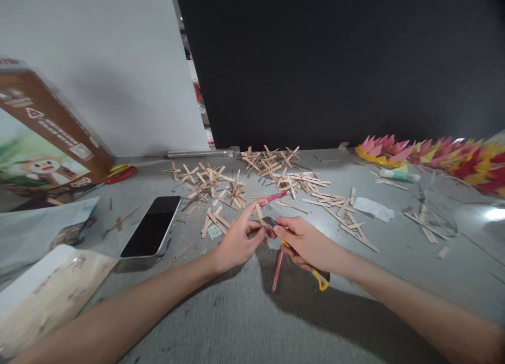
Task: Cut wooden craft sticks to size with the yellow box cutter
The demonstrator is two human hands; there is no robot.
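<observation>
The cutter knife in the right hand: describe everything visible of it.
The cutter knife has a grey, metallic-looking front and a yellow and dark, plastic-looking handle. The right hand grips it, hiding its middle. It slants, front near the wooden stick in the left hand; contact there is unclear.

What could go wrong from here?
1. The grey blade of the yellow-and-black utility knife sits close to the left hand, which pinches a small pale wooden stick; a slip might nick its fingertips.
2. The slim red pencil lies under the right hand and might roll or get in the way.
3. The loose pale wooden sticks near the left hand might be knocked about.
</observation>
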